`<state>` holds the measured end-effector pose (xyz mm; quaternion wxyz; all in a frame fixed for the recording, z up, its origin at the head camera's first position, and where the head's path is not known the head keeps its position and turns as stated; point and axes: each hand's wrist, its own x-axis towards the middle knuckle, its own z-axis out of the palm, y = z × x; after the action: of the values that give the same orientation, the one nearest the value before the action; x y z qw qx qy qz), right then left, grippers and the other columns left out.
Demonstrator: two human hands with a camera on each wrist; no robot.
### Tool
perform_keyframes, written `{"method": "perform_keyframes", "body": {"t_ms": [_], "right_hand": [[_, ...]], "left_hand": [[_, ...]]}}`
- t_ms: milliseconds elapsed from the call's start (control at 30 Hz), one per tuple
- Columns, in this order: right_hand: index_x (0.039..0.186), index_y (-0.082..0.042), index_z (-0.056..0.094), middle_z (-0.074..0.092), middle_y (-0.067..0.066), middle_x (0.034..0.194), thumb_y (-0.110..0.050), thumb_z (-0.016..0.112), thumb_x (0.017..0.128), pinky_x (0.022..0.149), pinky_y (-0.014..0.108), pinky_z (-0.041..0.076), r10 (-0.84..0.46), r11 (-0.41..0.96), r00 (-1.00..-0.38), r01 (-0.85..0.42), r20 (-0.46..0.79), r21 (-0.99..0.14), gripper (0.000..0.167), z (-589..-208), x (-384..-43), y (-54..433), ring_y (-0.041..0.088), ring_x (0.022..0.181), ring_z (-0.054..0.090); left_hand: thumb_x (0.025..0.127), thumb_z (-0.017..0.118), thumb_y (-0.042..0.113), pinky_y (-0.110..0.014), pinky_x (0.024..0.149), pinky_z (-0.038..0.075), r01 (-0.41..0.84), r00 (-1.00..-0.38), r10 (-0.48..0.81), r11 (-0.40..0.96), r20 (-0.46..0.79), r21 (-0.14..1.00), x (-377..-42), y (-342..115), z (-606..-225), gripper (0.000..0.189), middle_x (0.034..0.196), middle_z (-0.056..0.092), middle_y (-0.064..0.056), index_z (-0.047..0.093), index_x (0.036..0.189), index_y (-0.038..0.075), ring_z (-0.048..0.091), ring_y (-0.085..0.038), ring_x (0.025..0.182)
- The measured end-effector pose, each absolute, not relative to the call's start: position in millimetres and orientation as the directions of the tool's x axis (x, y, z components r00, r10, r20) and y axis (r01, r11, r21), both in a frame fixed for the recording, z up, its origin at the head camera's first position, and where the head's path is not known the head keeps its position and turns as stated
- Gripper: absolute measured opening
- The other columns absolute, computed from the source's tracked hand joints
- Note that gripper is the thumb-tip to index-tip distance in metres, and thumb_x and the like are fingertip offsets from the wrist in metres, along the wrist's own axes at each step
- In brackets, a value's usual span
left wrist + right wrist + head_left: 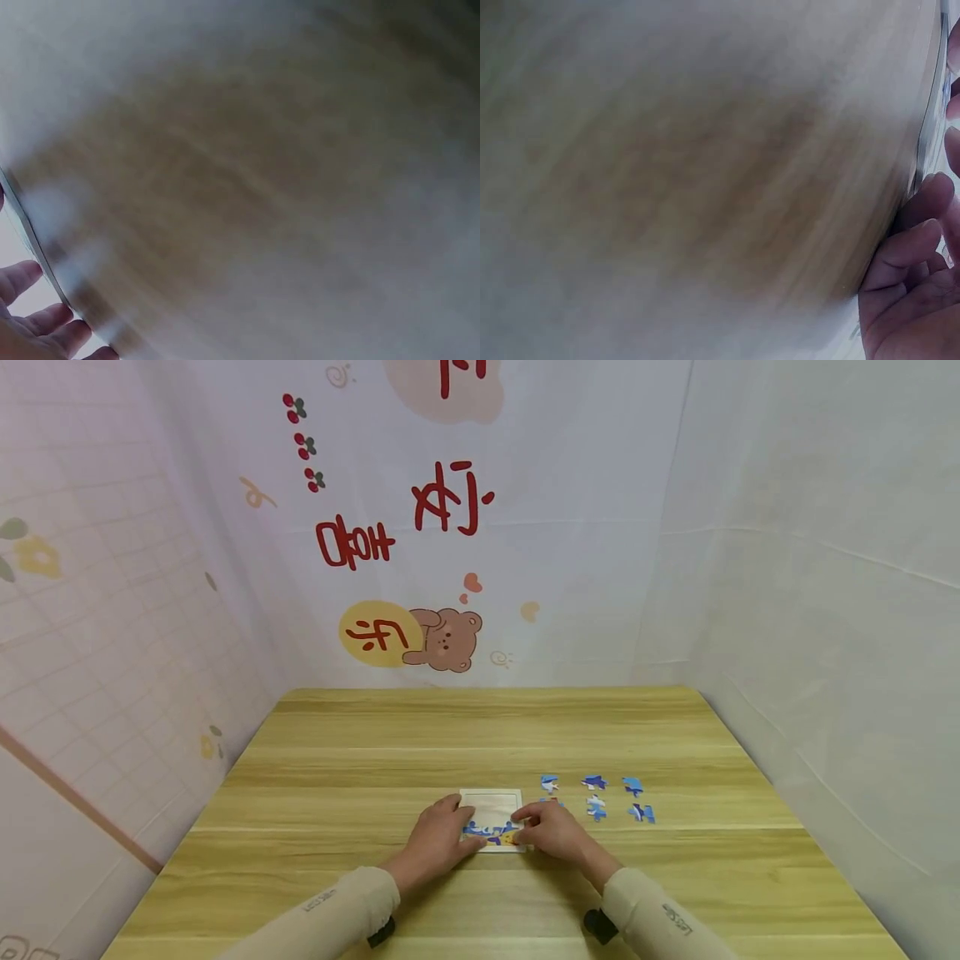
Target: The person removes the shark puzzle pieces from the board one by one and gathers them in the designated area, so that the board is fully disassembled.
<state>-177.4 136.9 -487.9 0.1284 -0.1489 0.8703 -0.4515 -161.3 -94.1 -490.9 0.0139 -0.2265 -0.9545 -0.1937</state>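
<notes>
A small white puzzle tray (491,792) lies on the wooden table. Along its lower part sit several joined jigsaw pieces (480,831) in blue, white and yellow; the upper part shows a bare pale base. My left hand (435,843) rests at the tray's left side, fingers spread and fairly straight, thumb reaching over the lower pieces. In the left wrist view its fingers (49,319) show at the corner. At the tray's right side, my right hand (555,832) pinches a yellow-and-blue piece (510,838) between thumb and index finger; its other fingers (904,251) are curled in the right wrist view.
Right of the tray lie loose jigsaw pieces in two rows, among them a dark blue one (594,782), a light blue one (632,786) and a blue-white one (596,807). One piece (552,800) is partly hidden behind my right hand. Printed cloth walls (570,527) enclose the table (337,760).
</notes>
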Motion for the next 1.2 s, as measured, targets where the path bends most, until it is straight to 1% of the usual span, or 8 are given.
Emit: {"method": "perform_keyframes", "body": {"t_ms": [133,333,467,567,733,1000,1200], "right_hand": [[0.109,-0.002,0.073,0.06,-0.001,0.079,-0.008,0.076,0.081,0.059,0.026,0.044,-0.392,0.567,-0.915,-0.155,-0.099,-0.809,0.029,-486.9,-176.5,135.0,0.012,0.066,0.053],[0.109,0.0,0.072,0.059,0.001,0.078,-0.004,0.076,0.081,0.056,0.023,0.041,-0.365,0.511,-0.922,-0.086,-0.125,-0.855,0.029,-484.0,-176.4,133.4,0.011,0.062,0.05],[0.107,0.0,0.071,0.059,0.001,0.082,-0.002,0.077,0.081,0.06,0.023,0.042,-0.352,0.481,-0.929,-0.075,-0.114,-0.874,0.027,-482.1,-176.5,133.3,0.011,0.07,0.051],[0.108,0.0,0.07,0.06,0.001,0.084,-0.002,0.078,0.08,0.063,0.024,0.044,-0.377,0.469,-0.921,-0.098,-0.098,-0.878,0.028,-481.3,-176.5,134.1,0.012,0.075,0.052],[0.11,0.003,0.068,0.062,0.005,0.083,0.003,0.077,0.08,0.059,0.023,0.046,-0.425,0.431,-0.9,-0.11,-0.094,-0.896,0.032,-482.6,-176.6,135.9,0.013,0.073,0.054],[0.108,0.002,0.069,0.063,0.003,0.081,0.003,0.073,0.082,0.058,0.022,0.045,-0.404,0.437,-0.909,-0.097,-0.098,-0.894,0.026,-486.1,-176.5,138.0,0.012,0.07,0.054],[0.109,0.002,0.069,0.064,0.003,0.082,0.003,0.076,0.081,0.059,0.023,0.046,-0.407,0.446,-0.908,-0.102,-0.1,-0.889,0.029,-486.9,-176.7,139.0,0.013,0.073,0.055]], "left_hand": [[0.091,0.072,0.037,-0.056,0.103,0.039,0.433,-0.9,0.421,0.826,0.116,0.36,-160.9,-94.2,-491.3,0.053,0.135,0.053,-0.025,0.065,0.126,-0.002,0.049,-0.04,0.127],[0.09,0.072,0.038,-0.056,0.103,0.04,0.432,-0.9,0.422,0.832,0.11,0.348,-161.0,-93.4,-491.3,0.053,0.135,0.053,-0.024,0.065,0.126,-0.001,0.049,-0.04,0.126],[0.091,0.072,0.038,-0.056,0.103,0.039,0.431,-0.901,0.423,0.833,0.103,0.348,-161.3,-92.7,-490.8,0.053,0.136,0.052,-0.025,0.064,0.126,-0.001,0.049,-0.04,0.126],[0.091,0.071,0.038,-0.056,0.103,0.039,0.426,-0.902,0.42,0.833,0.096,0.353,-161.5,-92.5,-490.6,0.053,0.136,0.052,-0.025,0.064,0.126,-0.001,0.049,-0.04,0.127],[0.09,0.072,0.038,-0.056,0.103,0.039,0.427,-0.902,0.422,0.834,0.095,0.348,-160.9,-92.9,-488.1,0.053,0.135,0.052,-0.025,0.065,0.126,-0.002,0.049,-0.041,0.126],[0.09,0.072,0.038,-0.056,0.102,0.04,0.436,-0.898,0.43,0.837,0.097,0.331,-159.9,-93.6,-486.7,0.053,0.134,0.053,-0.025,0.065,0.125,-0.001,0.05,-0.04,0.126],[0.091,0.071,0.039,-0.055,0.103,0.04,0.426,-0.903,0.42,0.841,0.095,0.332,-161.3,-93.0,-489.5,0.054,0.136,0.052,-0.024,0.065,0.126,-0.001,0.049,-0.04,0.127]]}}
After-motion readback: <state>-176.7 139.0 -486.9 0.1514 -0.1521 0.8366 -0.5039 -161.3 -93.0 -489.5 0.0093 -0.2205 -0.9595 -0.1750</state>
